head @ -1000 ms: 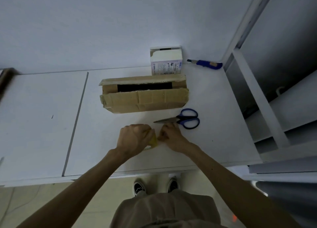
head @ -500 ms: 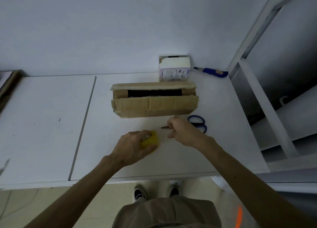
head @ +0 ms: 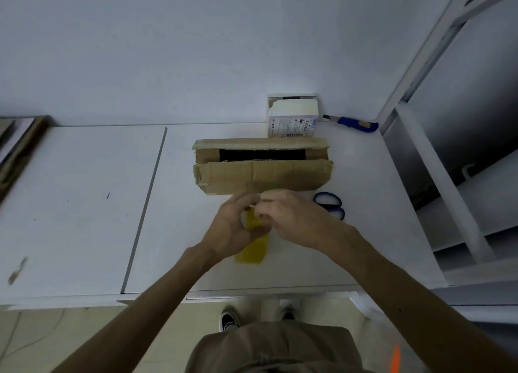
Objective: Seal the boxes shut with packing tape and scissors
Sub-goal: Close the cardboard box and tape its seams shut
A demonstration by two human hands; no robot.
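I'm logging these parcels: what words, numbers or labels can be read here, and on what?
Label on the small white box: barcode and print, too small and blurred to read.
Cardboard box: no text visible.
Yellow tape roll: no text visible.

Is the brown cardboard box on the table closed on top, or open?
Open. The cardboard box has two long flaps that do not meet; a dark gap runs between them along the top.
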